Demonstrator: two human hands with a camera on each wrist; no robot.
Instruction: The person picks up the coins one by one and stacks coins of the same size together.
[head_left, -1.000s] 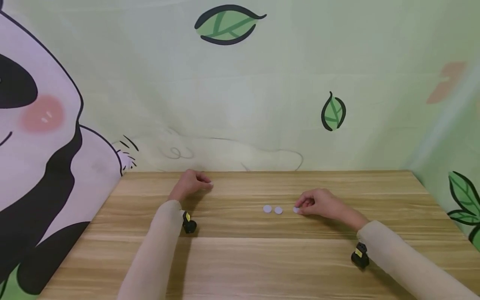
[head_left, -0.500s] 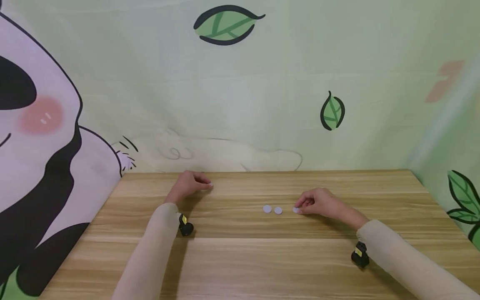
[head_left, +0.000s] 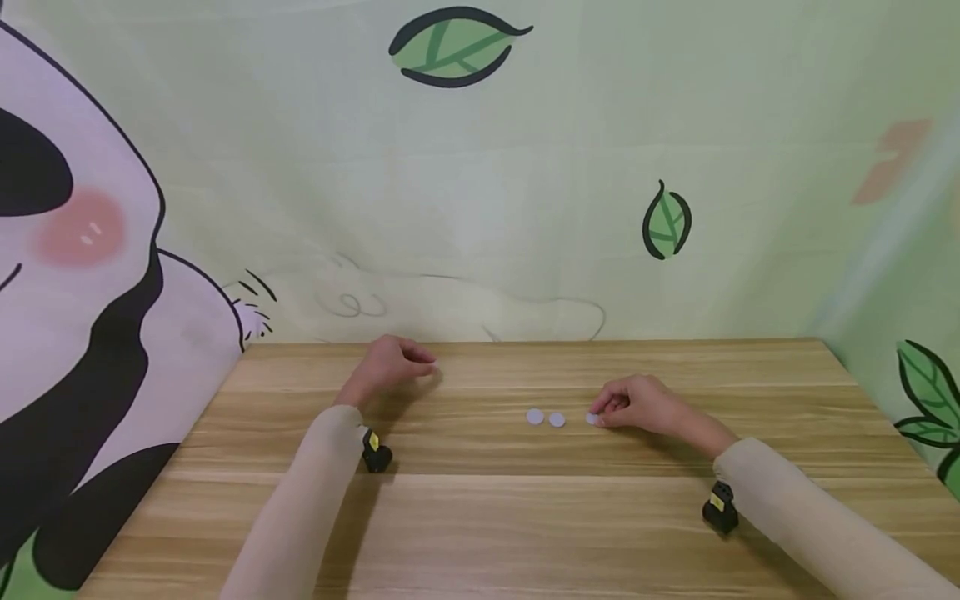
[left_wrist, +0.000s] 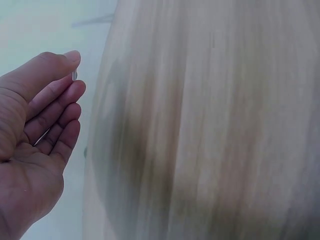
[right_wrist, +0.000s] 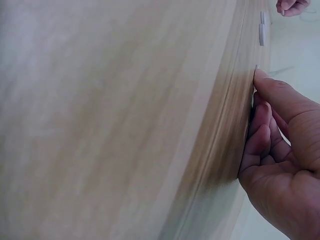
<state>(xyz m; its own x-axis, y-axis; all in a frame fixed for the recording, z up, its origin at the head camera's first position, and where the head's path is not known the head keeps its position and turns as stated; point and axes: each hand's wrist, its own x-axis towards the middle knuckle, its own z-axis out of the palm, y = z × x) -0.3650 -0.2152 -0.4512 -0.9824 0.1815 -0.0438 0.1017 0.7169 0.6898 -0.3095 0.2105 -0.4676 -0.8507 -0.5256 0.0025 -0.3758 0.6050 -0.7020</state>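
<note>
My left hand [head_left: 386, 367] pinches a small thin whitish disc [left_wrist: 74, 75] between thumb and fingertips, above the far left part of the wooden table [head_left: 487, 533]. In the head view only a sliver of that disc shows. On the right, my right hand [head_left: 641, 406] rests low at the tabletop, its thumb and forefinger on the edge of another white disc [head_left: 592, 419]. Left of it lie two more flat white discs, one nearer [head_left: 557, 420] and one farther left [head_left: 535, 417], close together but apart. What the discs are made of cannot be told.
Behind the table's far edge hangs a pale green cloth [head_left: 525, 200] printed with leaves and a panda. Small black devices are strapped at the left wrist [head_left: 377, 452] and the right wrist [head_left: 721, 508], hanging close over the wood.
My left hand, still pinching its disc, has shifted slightly right and away from me in the last half second. The right hand and the discs by it have stayed in place.
</note>
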